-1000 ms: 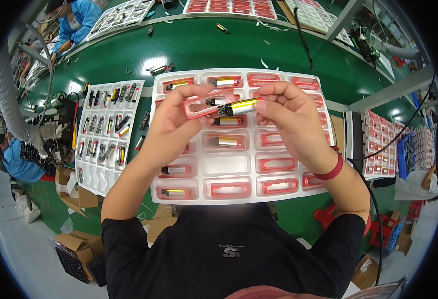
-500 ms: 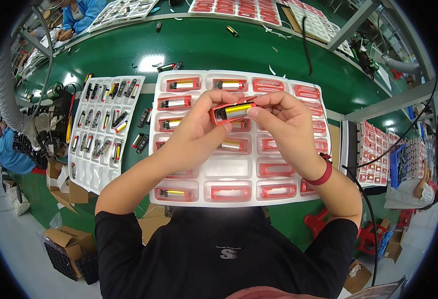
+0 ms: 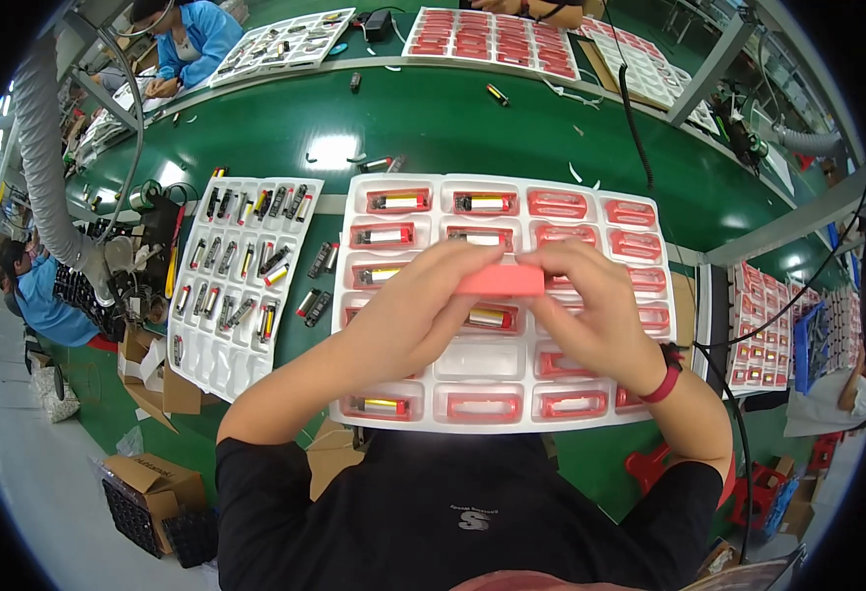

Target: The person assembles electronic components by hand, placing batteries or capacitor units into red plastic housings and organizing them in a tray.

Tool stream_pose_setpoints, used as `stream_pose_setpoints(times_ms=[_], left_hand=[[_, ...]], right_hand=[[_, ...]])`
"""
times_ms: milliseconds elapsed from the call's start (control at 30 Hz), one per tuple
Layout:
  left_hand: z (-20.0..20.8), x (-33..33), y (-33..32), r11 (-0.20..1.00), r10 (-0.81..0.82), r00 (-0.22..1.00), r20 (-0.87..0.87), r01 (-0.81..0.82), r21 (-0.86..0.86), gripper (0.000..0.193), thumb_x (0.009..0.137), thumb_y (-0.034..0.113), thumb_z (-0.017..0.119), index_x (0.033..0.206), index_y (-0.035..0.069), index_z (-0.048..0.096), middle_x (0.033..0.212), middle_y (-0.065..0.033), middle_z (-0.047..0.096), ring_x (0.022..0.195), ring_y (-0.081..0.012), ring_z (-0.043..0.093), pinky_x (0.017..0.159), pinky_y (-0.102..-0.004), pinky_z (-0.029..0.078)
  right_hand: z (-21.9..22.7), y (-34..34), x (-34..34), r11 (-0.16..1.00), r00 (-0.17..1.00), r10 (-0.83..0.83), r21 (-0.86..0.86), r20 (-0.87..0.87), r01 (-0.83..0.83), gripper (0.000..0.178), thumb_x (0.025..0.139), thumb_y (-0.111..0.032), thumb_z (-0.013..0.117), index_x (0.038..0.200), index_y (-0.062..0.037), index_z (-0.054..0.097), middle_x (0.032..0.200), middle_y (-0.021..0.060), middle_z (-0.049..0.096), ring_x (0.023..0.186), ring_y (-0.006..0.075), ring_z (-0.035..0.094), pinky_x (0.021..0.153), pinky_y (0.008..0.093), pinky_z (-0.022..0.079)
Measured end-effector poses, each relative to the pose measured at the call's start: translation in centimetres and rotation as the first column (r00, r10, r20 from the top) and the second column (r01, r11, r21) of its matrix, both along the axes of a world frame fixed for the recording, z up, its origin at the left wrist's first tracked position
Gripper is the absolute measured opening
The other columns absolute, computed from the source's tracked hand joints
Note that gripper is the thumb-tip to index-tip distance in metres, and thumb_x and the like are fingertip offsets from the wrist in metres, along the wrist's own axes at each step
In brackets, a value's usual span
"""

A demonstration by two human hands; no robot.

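My left grip (image 3: 438, 295) and right grip (image 3: 590, 300) both grasped a red, oblong plastic casing (image 3: 504, 281), one at either end, its long plain side facing me. It was above a white moulded plastic tray (image 3: 477, 360) whose compartments held similar red casings (image 3: 557, 205). A second white compartmented tray (image 3: 211, 361), holding slim black-and-silver sticks (image 3: 274, 261), lay to my left; the green counter (image 3: 256, 138) stretched beyond.

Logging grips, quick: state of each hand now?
Left hand: closed, holding the red case, left end.
Right hand: closed, holding the same case, right end.
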State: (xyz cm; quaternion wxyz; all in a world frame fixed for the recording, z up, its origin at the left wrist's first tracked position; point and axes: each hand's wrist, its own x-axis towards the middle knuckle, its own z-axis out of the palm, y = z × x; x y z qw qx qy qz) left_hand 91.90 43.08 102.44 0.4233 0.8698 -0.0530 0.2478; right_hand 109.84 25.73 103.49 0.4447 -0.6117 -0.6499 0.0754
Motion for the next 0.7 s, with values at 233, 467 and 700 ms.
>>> stream_pose_setpoints(times_ms=[233,467,700], left_hand=[[-1.0,-0.7,-0.9,0.983,0.059,0.998,-0.017,-0.055,0.176,0.052,0.082,-0.011,0.060,0.133,0.000,0.058,0.118,-0.0179,0.063,0.106,-0.0360,0.064,0.089,-0.0422,0.053],[-1.3,-0.4,0.1,0.987,0.041,0.995,-0.086,-0.027,0.156,0.053,0.080,-0.011,0.061,0.132,0.000,0.059,0.115,-0.0188,0.065,0.103,-0.0370,0.065,0.086,-0.0421,0.055],[1.3,-0.2,2.6,0.987,-0.133,0.954,-0.270,0.152,0.049,0.039,0.087,-0.002,0.066,0.126,0.001,0.063,0.116,-0.0158,0.068,0.103,-0.0331,0.068,0.088,-0.0403,0.057]], right_hand=[[-0.8,-0.8,-1.5,0.993,0.985,-0.079,0.096,0.151,0.065,0.038,0.076,0.005,0.071,0.114,0.0024,0.065,0.097,0.0169,0.068,0.083,0.0315,0.068,0.071,0.0378,0.056],[-0.6,0.6,-1.0,0.998,0.931,-0.044,0.049,0.363,0.028,0.046,0.072,0.004,0.074,0.118,0.0035,0.066,0.097,0.0154,0.069,0.079,0.0297,0.067,0.069,0.0382,0.055],[-0.2,-0.4,-1.2,0.990,0.956,0.043,-0.141,0.291,-0.002,0.039,0.077,-0.002,0.073,0.115,0.0016,0.067,0.096,0.0138,0.068,0.079,0.0301,0.067,0.069,0.0392,0.055]])
